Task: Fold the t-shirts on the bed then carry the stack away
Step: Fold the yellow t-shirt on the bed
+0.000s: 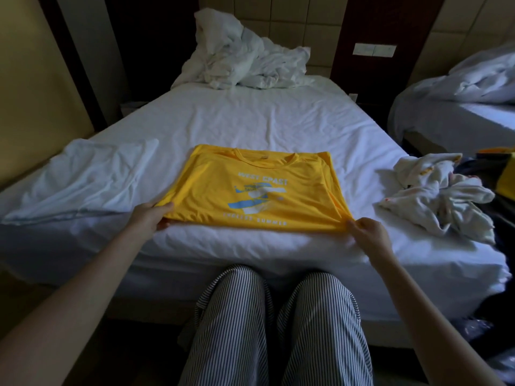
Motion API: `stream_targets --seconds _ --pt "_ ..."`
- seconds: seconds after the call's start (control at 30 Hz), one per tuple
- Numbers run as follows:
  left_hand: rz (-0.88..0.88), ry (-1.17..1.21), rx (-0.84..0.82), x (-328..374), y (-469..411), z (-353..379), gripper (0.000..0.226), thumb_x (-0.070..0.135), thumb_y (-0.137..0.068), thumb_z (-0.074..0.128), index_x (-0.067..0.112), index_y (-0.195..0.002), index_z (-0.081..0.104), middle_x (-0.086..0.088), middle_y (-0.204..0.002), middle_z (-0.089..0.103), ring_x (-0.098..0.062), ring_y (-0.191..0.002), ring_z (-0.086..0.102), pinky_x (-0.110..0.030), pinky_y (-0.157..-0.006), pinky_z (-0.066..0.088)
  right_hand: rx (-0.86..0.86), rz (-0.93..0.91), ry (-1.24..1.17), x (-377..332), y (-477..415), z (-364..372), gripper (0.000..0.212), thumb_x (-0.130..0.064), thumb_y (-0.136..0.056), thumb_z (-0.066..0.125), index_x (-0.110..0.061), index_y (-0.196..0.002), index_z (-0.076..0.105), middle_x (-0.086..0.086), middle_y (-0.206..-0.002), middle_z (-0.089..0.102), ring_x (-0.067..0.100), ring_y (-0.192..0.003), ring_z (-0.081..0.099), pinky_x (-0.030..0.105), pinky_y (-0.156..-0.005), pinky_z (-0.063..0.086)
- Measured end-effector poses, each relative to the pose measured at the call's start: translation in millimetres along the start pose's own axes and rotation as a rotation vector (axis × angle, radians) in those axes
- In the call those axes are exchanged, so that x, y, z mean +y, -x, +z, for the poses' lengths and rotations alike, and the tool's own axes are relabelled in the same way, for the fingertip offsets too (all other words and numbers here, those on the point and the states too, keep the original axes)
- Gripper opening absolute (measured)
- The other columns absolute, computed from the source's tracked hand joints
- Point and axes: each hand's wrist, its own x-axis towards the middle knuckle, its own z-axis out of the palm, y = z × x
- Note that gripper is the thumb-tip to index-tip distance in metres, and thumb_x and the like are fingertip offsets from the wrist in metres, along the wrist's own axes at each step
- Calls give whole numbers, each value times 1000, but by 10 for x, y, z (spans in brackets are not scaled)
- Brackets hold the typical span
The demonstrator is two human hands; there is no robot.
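Observation:
A yellow t-shirt [256, 188] with a white and blue print lies folded into a rectangle, print up, near the front edge of the white bed [250, 121]. My left hand [152, 217] grips its near left corner. My right hand [367, 229] pinches its near right corner, and the cloth is pulled taut between them. A crumpled white t-shirt [437, 196] with small coloured marks lies on the bed to the right. More dark and yellow clothing [498, 174] shows at the right edge.
A flat white pillow [83, 176] lies at the left of the bed. A crumpled white duvet [245, 57] is heaped by the headboard. A second bed [468, 101] stands at the right. My knees in striped trousers [273, 324] are against the bed's front.

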Motion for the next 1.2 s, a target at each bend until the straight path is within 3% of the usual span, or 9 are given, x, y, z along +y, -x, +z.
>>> stream_targets --seconds 0.13,0.27,0.4,0.57,0.7,0.83,0.97,1.07,1.2 --pt "-29 75 48 -72 8 -17 15 9 -88 64 9 -78 54 -10 -70 50 -5 -28 48 -12 -28 36 27 141 -199 52 -21 35 24 -9 -81 63 -3 -58 62 6 -45 54 17 -47 51 27 -48 38" --pt "-38 113 33 -88 57 5 16 11 -87 66 9 -76 55 -9 -73 53 -5 -30 51 -14 -32 41 33 233 -543 118 29 48 17 -5 -83 66 -6 -67 61 12 -62 57 11 -47 55 23 -49 48" --pt "-27 315 -69 -33 170 113 28 9 -94 54 7 -121 53 -11 -103 57 -19 -79 60 -30 -74 55 84 222 -709 72 93 48 9 -3 -86 63 -6 -82 56 12 -72 57 1 -42 58 15 -44 50" --pt "155 450 -161 205 374 485 23 17 -97 50 14 -119 57 -1 -100 62 -18 -93 58 -36 -84 47 209 41 -378 88 140 151 20 -3 -83 57 -16 -98 57 18 -99 65 32 -86 63 36 -71 48" --pt "396 122 -286 554 461 1120 23 19 -93 56 12 -116 57 -3 -98 61 -16 -86 57 -29 -77 47 144 -148 263 105 179 123 40 -39 -91 42 -28 -128 54 -2 -143 45 23 -140 24 37 -108 12" --pt "492 -219 -576 667 930 2139 46 28 -89 63 14 -130 48 -4 -97 55 -12 -70 52 -27 -69 44 -76 -83 415 290 192 59 43 -49 -96 31 -44 -139 35 -12 -154 22 19 -145 4 41 -113 1" --pt "642 -923 -725 177 1502 2959 51 43 -96 45 24 -143 36 -5 -152 30 -33 -138 28 -48 -115 16 -126 -99 381 377 147 25 44 -43 -97 38 -43 -141 32 -14 -155 17 17 -145 3 38 -113 3" --pt "760 -1314 -653 -236 1655 3092 54 53 -97 29 29 -145 26 1 -160 -6 -38 -143 -16 -58 -111 -12 -162 -130 303 398 71 -16 46 -45 -94 38 -32 -137 42 -10 -149 31 20 -143 13 36 -109 10" --pt "723 -1271 -778 -96 1612 2995 56 59 -95 27 28 -141 32 4 -160 -1 -32 -144 -14 -55 -112 -11 120 -74 -39 290 113 -112 59 -34 -75 39 -12 -128 54 11 -129 56 29 -122 47 37 -103 26"
